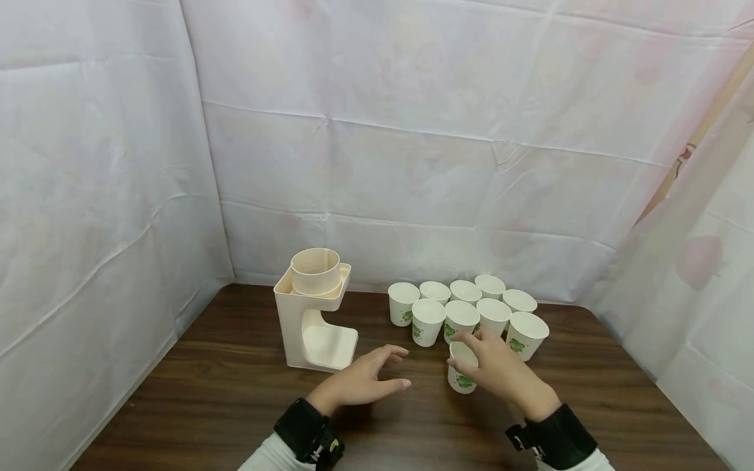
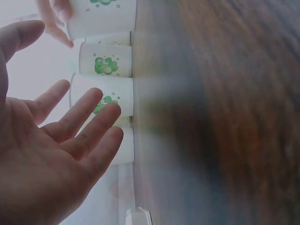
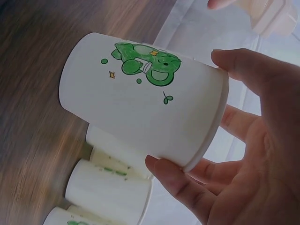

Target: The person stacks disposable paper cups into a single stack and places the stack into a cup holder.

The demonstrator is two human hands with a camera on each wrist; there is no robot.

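Note:
In the head view my right hand (image 1: 501,369) holds a white paper cup (image 1: 461,379) by its upper rim, in front of a cluster of similar cups. The right wrist view shows that cup (image 3: 140,98) close up, with a green bear print, thumb on one side of the rim and fingers on the other. My left hand (image 1: 362,379) is apart from it, fingers spread and holding nothing. In the left wrist view its palm (image 2: 47,154) faces the camera. Nearest to it stands a cream plastic stand (image 1: 294,327) with a round tube (image 1: 316,282) in its top.
Several upright paper cups (image 1: 428,320) stand in rows toward the back of the dark wood table (image 1: 224,392), right of the stand. White cloth (image 1: 377,163) hangs behind the table and along both sides.

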